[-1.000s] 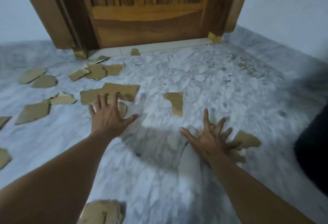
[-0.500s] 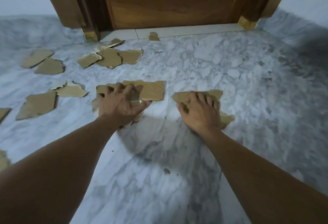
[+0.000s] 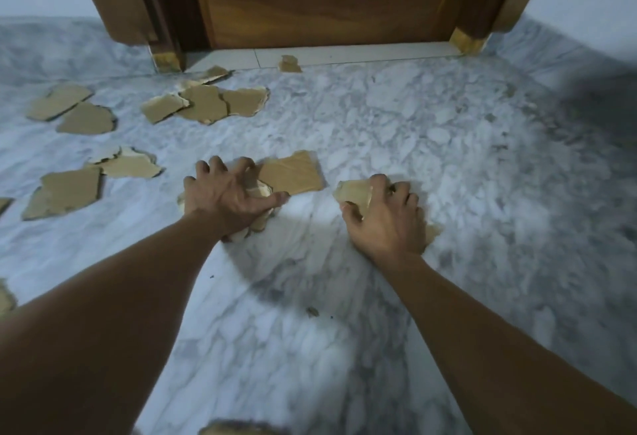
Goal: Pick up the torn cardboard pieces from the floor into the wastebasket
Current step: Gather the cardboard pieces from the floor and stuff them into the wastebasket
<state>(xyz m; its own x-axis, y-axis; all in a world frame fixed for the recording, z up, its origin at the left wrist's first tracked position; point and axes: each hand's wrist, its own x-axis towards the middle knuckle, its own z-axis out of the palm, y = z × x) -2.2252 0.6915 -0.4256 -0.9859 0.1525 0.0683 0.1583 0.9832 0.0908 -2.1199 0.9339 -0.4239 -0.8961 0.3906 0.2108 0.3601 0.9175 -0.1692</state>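
Note:
Torn brown cardboard pieces lie scattered over the marble floor. My left hand presses down on a large flat cardboard piece, fingers curled over it and over smaller scraps beneath the palm. My right hand is closed around a smaller cardboard piece, whose edge is lifted off the floor; another scrap pokes out from under the hand. More pieces lie at the left and further back. No wastebasket is in view.
A wooden door in its frame stands straight ahead, with a small cardboard scrap on the threshold. White walls flank it. A dark shadow covers the floor at the right. Another piece lies at the bottom edge.
Both hands went from spread above the floor to down on the cardboard. The right hand has curled around its piece and raised its edge; the left hand's fingers have tightened.

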